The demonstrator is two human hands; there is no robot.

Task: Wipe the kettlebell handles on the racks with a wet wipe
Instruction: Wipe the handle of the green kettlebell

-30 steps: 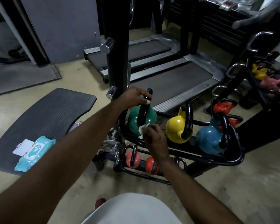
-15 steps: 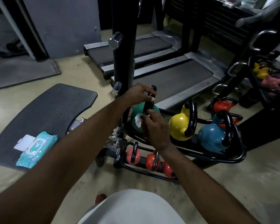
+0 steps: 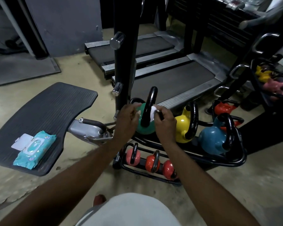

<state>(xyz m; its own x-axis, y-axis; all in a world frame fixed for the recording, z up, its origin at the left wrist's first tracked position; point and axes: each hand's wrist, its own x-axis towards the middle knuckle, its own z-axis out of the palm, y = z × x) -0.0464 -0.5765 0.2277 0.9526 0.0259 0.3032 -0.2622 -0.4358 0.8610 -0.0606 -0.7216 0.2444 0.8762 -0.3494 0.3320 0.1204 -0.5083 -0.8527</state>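
A green kettlebell with a glossy black handle stands at the left end of a low black rack. My right hand pinches a white wet wipe against the right side of that handle, about halfway up. My left hand cups the left side of the green bell, fingers curved over it. On the same rack, to the right, stand a yellow kettlebell and a blue kettlebell, both with black handles.
Three small pink and red kettlebells sit on the rack's lower tier. A teal wet-wipe pack lies lid-open on a black ribbed pad at left. A black post and treadmills stand behind; another kettlebell rack is at right.
My left hand has dropped from the top of the green kettlebell's handle to the bell's body. My right hand has carried the wipe up and round to the handle's right side.
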